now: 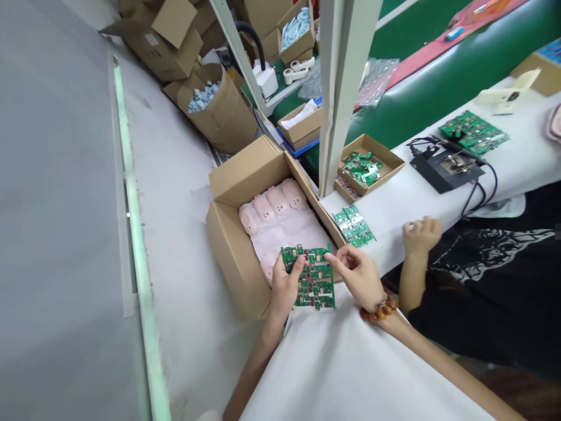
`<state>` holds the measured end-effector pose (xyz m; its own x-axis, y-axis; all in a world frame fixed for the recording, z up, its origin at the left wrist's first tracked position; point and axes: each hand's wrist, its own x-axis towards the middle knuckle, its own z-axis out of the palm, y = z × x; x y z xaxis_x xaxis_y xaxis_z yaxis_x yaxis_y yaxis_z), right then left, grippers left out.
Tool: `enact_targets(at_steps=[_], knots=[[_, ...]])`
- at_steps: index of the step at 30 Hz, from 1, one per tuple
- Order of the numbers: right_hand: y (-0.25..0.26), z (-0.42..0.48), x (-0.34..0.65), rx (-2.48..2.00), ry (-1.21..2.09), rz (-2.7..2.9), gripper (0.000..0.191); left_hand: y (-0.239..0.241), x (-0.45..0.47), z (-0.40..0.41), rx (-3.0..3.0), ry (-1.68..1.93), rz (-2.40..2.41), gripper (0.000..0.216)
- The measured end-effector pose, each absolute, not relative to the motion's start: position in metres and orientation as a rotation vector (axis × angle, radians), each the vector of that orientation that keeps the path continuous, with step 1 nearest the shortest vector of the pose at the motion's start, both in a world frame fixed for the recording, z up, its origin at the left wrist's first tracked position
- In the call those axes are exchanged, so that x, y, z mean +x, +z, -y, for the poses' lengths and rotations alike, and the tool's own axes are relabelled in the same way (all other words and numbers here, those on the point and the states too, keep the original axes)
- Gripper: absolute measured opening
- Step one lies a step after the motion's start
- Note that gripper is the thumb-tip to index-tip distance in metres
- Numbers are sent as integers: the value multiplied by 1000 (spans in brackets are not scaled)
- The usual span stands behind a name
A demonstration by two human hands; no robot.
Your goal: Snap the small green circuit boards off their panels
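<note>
A green circuit board panel (323, 286), made up of several joined small boards, is held above my lap. My left hand (286, 283) grips its left side, thumb on top. At the panel's upper right corner is my right hand (358, 273), thumb and fingers pinched on the board's edge strip; a beaded bracelet (379, 310) circles that wrist. Just beyond the panel stands an open cardboard box (236, 257) with several pink plastic shells (263, 208) on a pale sheet. Another green panel (353, 225) lies on the white table, right of the box.
A shallow carton (385, 173) of loose small boards stands by a pale upright post (335, 99). Farther right are a black soldering device (447, 169) with a cable and a stack of green panels (473, 132). A co-worker's hand (421, 235) rests at the table edge.
</note>
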<state>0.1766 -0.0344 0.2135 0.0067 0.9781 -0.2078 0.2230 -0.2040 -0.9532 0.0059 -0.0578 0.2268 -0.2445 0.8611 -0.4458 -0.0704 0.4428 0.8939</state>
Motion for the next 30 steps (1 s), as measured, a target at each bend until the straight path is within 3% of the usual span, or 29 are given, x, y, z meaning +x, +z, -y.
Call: enact_targets(at_steps=[4,7,14,18,22,30], knots=[[218,43,176,-1497,966,1364,29,228,8,60,668,1050,-1569,47],[223,40,176,-1464,1065,1481,28,229,6,62,663,1040,-1543,46],[224,35,176,-1389,1295,1636,46,232,-9,69,676,992,-1470,41],[230,44,172,-1390,1225,1663,51,229,-11,78,657,981,-1459,39],[239,53,167,-1432,1100,1663,51,230,-8,90,695,1002,-1510,38],[234,67,167,-1477,1240,1638,34,227,-11,102,533,1154,-1616,36]])
